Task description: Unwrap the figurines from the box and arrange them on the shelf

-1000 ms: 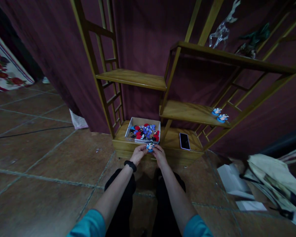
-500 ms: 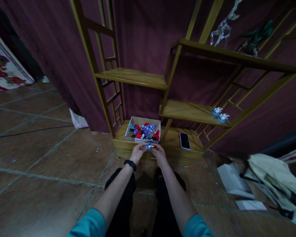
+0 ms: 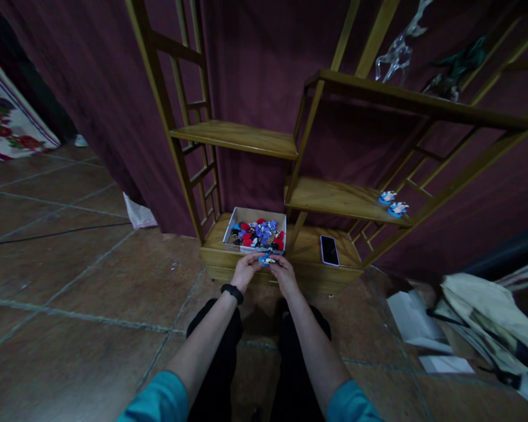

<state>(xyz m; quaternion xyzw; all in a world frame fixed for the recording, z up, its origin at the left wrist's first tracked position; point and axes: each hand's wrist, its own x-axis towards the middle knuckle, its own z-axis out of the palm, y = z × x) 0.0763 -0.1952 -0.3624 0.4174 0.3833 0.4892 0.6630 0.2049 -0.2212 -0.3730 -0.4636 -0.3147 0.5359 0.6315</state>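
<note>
Between my two hands is a small blue-and-white figurine [image 3: 266, 259], pinched from both sides by the fingertips. My left hand [image 3: 247, 269], with a dark band on the wrist, is closed on its left side. On the opposite side my right hand [image 3: 284, 272] grips it too. Just beyond the hands, an open cardboard box [image 3: 229, 233] holds several small figures in red, blue, purple and black. Two blue-and-white figurines [image 3: 397, 209] stand at the right end of the middle shelf [image 3: 334, 196].
A phone [image 3: 330, 251] lies on the low cabinet top right of the box. Glass deer [image 3: 396, 55] and a dark green ornament [image 3: 457, 67] stand on the upper right shelf. A bag [image 3: 488, 316] and white box pieces [image 3: 416, 322] lie on the floor at right.
The figurine seems slightly turned between my fingers. Both hands stay in nearly the same place, and the box and shelf pieces have not moved.
</note>
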